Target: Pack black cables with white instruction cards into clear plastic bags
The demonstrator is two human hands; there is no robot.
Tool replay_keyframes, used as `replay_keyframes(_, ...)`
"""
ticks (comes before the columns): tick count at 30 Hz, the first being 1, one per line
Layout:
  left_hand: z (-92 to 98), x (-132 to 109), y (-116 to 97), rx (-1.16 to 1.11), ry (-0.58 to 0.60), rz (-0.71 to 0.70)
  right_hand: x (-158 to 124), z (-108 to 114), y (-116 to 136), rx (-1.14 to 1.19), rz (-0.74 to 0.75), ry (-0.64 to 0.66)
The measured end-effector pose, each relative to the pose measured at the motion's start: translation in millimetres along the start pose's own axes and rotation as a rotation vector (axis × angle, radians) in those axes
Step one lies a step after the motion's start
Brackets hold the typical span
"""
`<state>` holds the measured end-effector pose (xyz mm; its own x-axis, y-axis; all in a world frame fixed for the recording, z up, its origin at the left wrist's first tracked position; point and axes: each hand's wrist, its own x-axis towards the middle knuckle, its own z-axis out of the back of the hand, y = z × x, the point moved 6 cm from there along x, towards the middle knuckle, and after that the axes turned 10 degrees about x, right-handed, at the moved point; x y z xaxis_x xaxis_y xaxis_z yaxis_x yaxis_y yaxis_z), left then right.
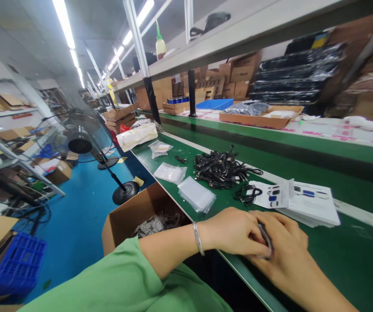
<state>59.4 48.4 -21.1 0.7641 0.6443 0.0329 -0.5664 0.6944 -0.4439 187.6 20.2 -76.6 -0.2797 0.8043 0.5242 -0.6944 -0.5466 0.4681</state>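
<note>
My left hand [233, 229], with a silver bracelet at the wrist, meets my right hand [286, 247] over the near edge of the green work surface. Both are closed around a small dark grey object [265, 241], mostly covered by the fingers, so its kind is not clear. Just beyond the hands lie a coiled black cable [248, 194] and a stack of printed leaflets [313, 199]. A heap of black cables [219, 169] sits farther back. Clear plastic bags [196, 193] lie left of it, with another pile of bags [170, 173] behind.
An open cardboard box [118, 221] with small pieces inside stands below the bench's left edge. A standing fan [80, 141] is on the blue floor. Behind the bench are a cardboard tray [261, 120], a blue tray [215, 104] and an overhead shelf [238, 41].
</note>
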Motion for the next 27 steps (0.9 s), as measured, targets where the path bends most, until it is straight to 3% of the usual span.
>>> replay_keyframes(5,1.3,4,-4,-0.012,0.019,-0.018,5,12,0,0.046,-0.066,-0.041)
replay_keyframes(7,8.0,11,-2,-0.085,-0.028,-0.025,6,18,-2,0.114,-0.126,-0.077)
replay_keyframes(10,24.9,31,16,-0.094,-0.188,0.111,3,26,-15,0.168,-0.28,-0.159)
replay_keyframes(12,30.4,48,31,-0.014,-0.231,0.244,2,25,-24,0.196,-0.354,-0.138)
replay_keyframes(15,24.5,70,44,0.138,-0.154,0.333,4,22,-32,0.233,-0.38,-0.062)
replay_keyframes(19,13.6,82,44,0.23,-0.12,0.384,8,24,-26,0.247,-0.397,-0.077)
replay_keyframes(21,10.8,86,40,0.211,-0.148,0.356,10,24,-20,0.259,-0.401,-0.08)
replay_keyframes(25,-0.6,99,31,0.025,-0.123,0.154,13,22,-11,0.269,-0.378,-0.064)
replay_keyframes(27,-6.9,105,36,-0.082,-0.101,0.15,14,21,-9,0.272,-0.361,-0.045)
